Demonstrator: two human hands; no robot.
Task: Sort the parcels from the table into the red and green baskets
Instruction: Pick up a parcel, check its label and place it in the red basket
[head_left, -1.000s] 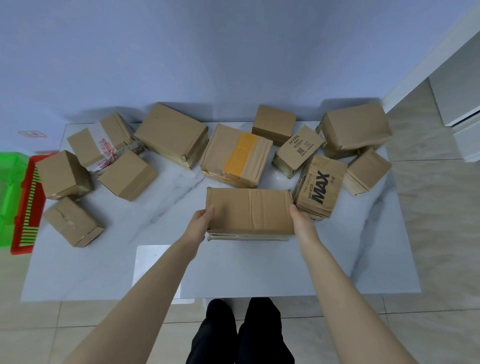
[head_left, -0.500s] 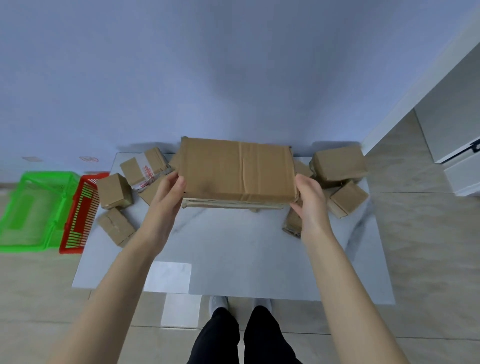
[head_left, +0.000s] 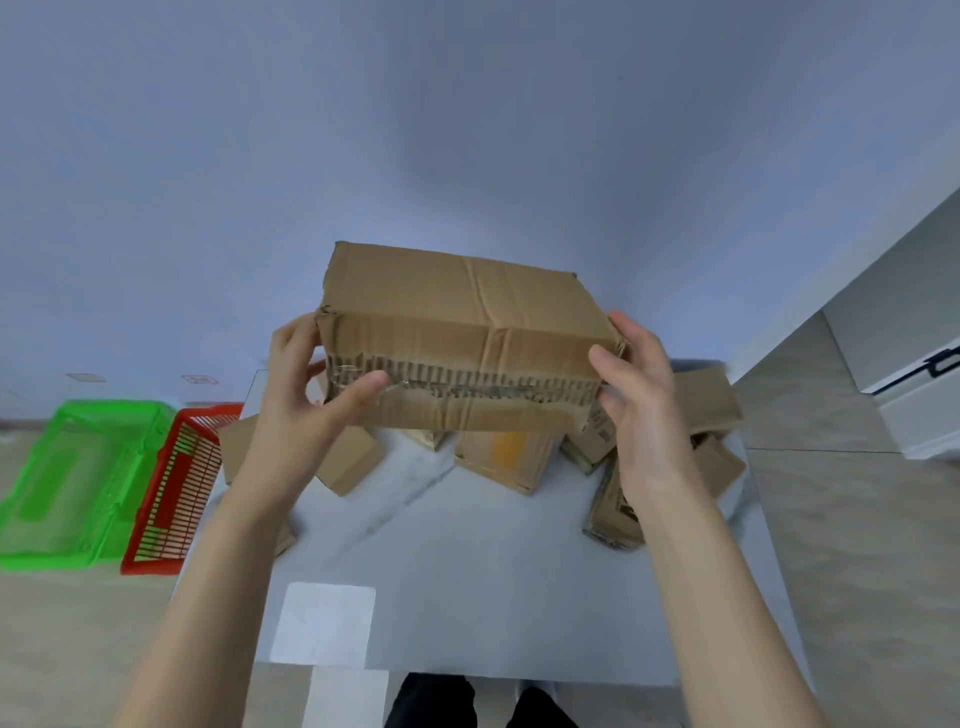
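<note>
A wide brown cardboard parcel (head_left: 457, 332) is held up in the air above the table, tilted so its torn taped side faces me. My left hand (head_left: 306, 395) grips its left end with the thumb across the near face. My right hand (head_left: 639, 400) grips its right end. Several other cardboard parcels lie on the white marble table (head_left: 467, 571) behind and under it, among them one with a yellow tape patch (head_left: 506, 454). The red basket (head_left: 174, 493) and the green basket (head_left: 72, 478) stand on the floor left of the table.
A white paper label (head_left: 324, 623) lies on the table's near left part. A white cabinet (head_left: 914, 364) stands at the right. Tiled floor surrounds the table and a blue-grey wall is behind it. My dark trouser legs show at the bottom edge.
The parcel has been lifted from the table to chest height and tipped toward me, so its torn side now shows. Both hands stayed on its ends.
</note>
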